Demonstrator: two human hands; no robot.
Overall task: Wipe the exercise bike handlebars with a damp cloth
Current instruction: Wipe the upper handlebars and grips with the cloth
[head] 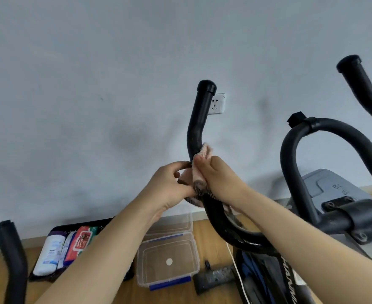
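Observation:
A black exercise bike handlebar (pixel 199 119) rises in the middle of the head view, curving up to a capped end. A pink cloth (pixel 197 172) with a dark patterned edge is wrapped round the bar just below its bend. My left hand (pixel 169 187) grips the cloth from the left side. My right hand (pixel 218 178) holds the cloth against the bar from the right. A looped black centre bar (pixel 290 150) and another handlebar end (pixel 356 80) stand to the right.
On the wooden floor below lie a clear plastic box (pixel 169 260) with blue clips and a dark tray (pixel 57 251) of wipe packs. A wall socket (pixel 218 104) sits behind the bar. Another black bar (pixel 11 255) stands at the far left. The grey bike console (pixel 334 189) is on the right.

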